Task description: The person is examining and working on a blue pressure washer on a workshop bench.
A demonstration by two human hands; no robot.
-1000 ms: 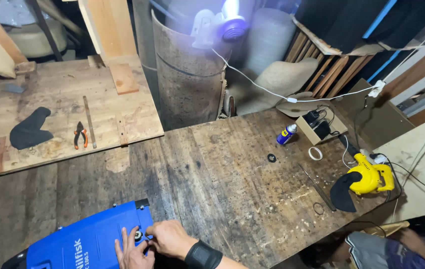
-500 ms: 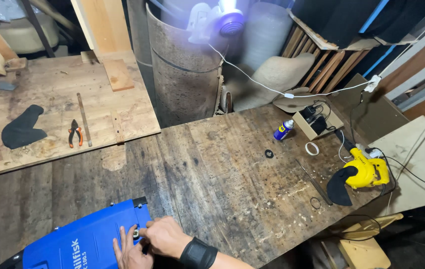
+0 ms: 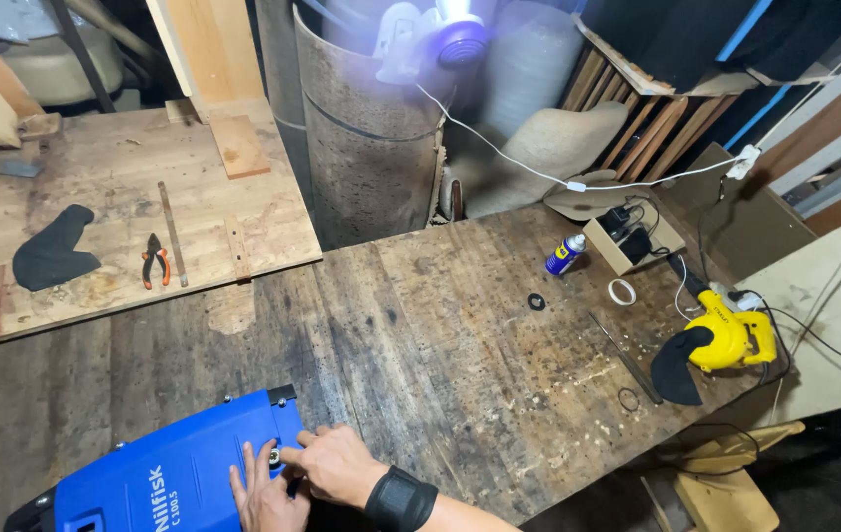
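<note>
Seen from a head camera looking down: a dark, scarred wooden bench (image 3: 460, 335), with a blue machine casing (image 3: 169, 473) lying flat at its near left edge, partly cut off by the bottom of the picture. Long axis of the casing running from lower left up toward upper right, ending in a corner with a small round metal fitting (image 3: 272, 455) set into a black edge strip. Both hands gathered at that corner. Right hand (image 3: 336, 465), with a black wrist band, reaching in from the lower right, forefinger and thumb pinched on the round fitting, other fingers curled loosely. Left hand (image 3: 265, 493) lying just below and left of it, fingers (image 3: 255, 471) stretched flat and released, resting on the blue surface, steadying rather than grasping. Fitting thus directly at the right fingertips, touching, with the left hand beside it and slightly nearer the body. Well apart on the bench's far right: a yellow angle grinder (image 3: 726, 340) with its black guard, a small blue spray can (image 3: 564, 254), a black washer (image 3: 537, 301) and a white ring (image 3: 621, 292). On a paler raised board at upper left, red-handled pliers (image 3: 154, 261) beside a thin metal strip.
</note>
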